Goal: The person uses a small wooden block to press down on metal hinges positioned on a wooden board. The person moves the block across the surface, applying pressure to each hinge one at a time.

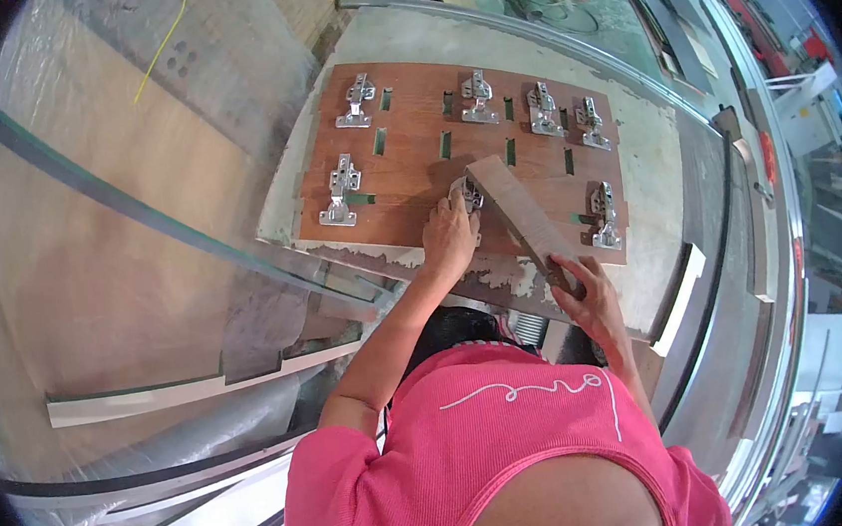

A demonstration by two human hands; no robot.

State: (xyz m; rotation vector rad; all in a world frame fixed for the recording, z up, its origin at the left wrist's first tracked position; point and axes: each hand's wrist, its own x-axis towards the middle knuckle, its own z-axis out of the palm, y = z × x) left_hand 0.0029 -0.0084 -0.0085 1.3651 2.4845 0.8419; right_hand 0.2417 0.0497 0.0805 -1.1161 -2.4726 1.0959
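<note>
- Two bare hands at work: the left hand [451, 232] is ahead of the body, the right hand [590, 298] lower and to its right.
- Left hand: fingers bent, tips on a metal hinge [473, 194], which they partly cover; whether they pinch it cannot be told.
- Right hand: closed around the near end of a wooden bar [518, 209], which slants forward and leftward until its far end lies beside the left fingertips. Contact between bar and hinge cannot be made out.
- Brown board [413, 168]: beneath the left hand, extending beyond both hands, with dark rectangular slots [446, 145] cut in it.
- Other hinges: two to the left of the left hand, one near [340, 191] and one farther forward [355, 101]; three beyond the hands, along the far side [478, 97]; one ahead of the right hand, slightly to its right [604, 215].
- Pale, worn tabletop [650, 158]: under the board, showing to the right beyond the right hand.
</note>
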